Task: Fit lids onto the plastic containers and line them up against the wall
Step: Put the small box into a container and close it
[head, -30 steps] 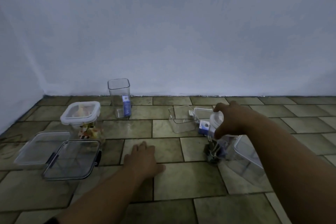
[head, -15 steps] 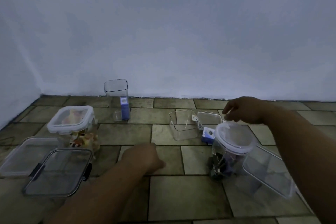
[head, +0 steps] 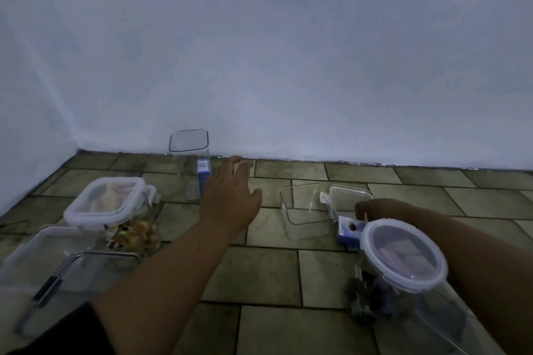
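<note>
1. Tall container: clear, square-mouthed and lidless, it stands upright on the floor just beside the wall. It looks light, rigid and slick, so you would best grip it across two opposite sides near the base, where a tall empty body is less likely to tip.
2. Your left hand: open, fingers spread and holding nothing, it reaches toward that container without touching it.
3. Your right hand: it rests behind the round lidded jar; you cannot tell from this view whether it is closed or grips anything.
4. Low open tub: lidless, between your two hands.
5. Square lidded container: at left, with loose flat lids beside it.
</note>
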